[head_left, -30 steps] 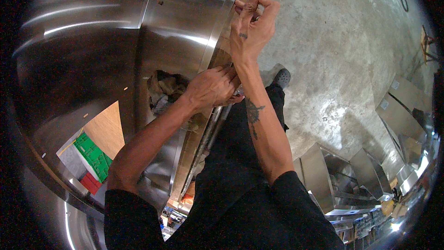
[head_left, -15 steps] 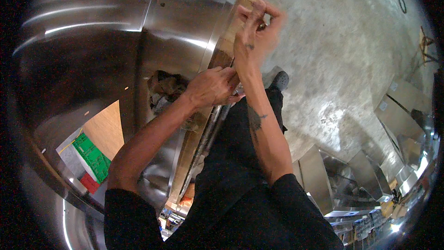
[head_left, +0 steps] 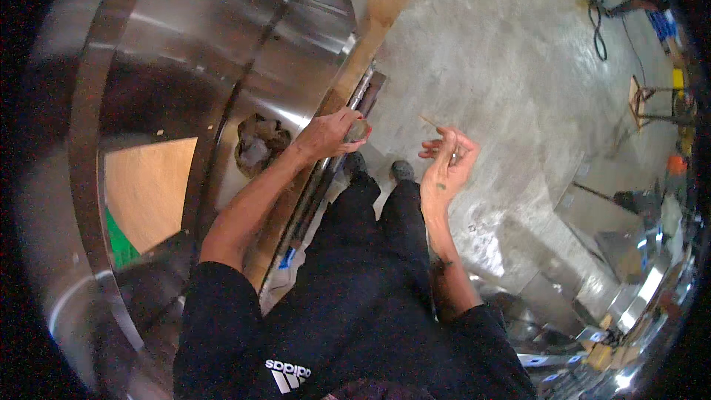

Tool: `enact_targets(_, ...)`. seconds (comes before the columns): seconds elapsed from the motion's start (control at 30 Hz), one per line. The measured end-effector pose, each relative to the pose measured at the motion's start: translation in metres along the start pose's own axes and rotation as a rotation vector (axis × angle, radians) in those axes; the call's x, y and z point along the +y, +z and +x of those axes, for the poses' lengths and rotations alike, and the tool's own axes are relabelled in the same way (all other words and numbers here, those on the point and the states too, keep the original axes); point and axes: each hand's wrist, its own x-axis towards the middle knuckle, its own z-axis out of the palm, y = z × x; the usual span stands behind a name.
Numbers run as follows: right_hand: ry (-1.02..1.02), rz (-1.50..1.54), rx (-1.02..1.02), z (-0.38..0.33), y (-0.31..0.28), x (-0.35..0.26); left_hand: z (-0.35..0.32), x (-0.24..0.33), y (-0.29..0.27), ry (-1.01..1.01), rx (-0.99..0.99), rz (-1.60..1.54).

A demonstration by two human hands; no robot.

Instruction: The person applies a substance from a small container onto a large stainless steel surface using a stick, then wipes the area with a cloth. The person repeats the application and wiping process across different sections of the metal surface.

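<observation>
Here we are at the middle of the frame, and the left hand has its fingers curled around a small round container, its greyish round face showing, just over the edge of the steel surface. Over to the right of centre, well apart from it, the right hand hangs above the concrete floor, thumb and forefinger pinching a thin stick whose pale tip points to the upper left; the other fingers are bent, and how tightly they close I cannot tell. Left of the left hand, a crumpled dark cloth lies on the steel. A wooden board runs along the steel's edge, from the top of the frame down toward the lower middle. Away at left, an opening shows a light wooden panel with a green piece beneath it. Far right, a stool stands on the floor, a looped dark cable near it.
</observation>
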Motion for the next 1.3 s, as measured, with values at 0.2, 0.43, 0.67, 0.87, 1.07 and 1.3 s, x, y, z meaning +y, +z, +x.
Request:
enact_targets(0.2, -0.092, 0.064, -0.304, -0.015, -0.036, -0.047, -0.023, 0.131, -0.016, -0.553, 0.496, -0.212)
enact_targets(0.43, -0.201, 0.141, -0.885, -0.006, -0.044, -0.119, -0.065, 0.273, -0.042, -0.875, 0.995, -0.303)
enact_targets(0.67, -0.231, 0.199, -1.391, 0.016, -0.055, -0.177, -0.048, 0.356, -0.033, -0.939, 1.396, -0.235)
enact_targets(0.87, -0.584, 0.127, -1.561, 0.026, -0.053, -0.209, -0.023, 0.408, -0.029, -0.914, 1.635, -0.261)
enact_targets(1.07, -0.956, 0.181, -1.622, 0.022, -0.041, -0.241, -0.008, 0.442, -0.036, -0.999, 1.700, 0.083)
enact_targets(1.3, -0.935, 0.117, -1.676, 0.007, -0.032, -0.264, -0.012, 0.462, -0.062, -1.043, 1.710, 0.312)
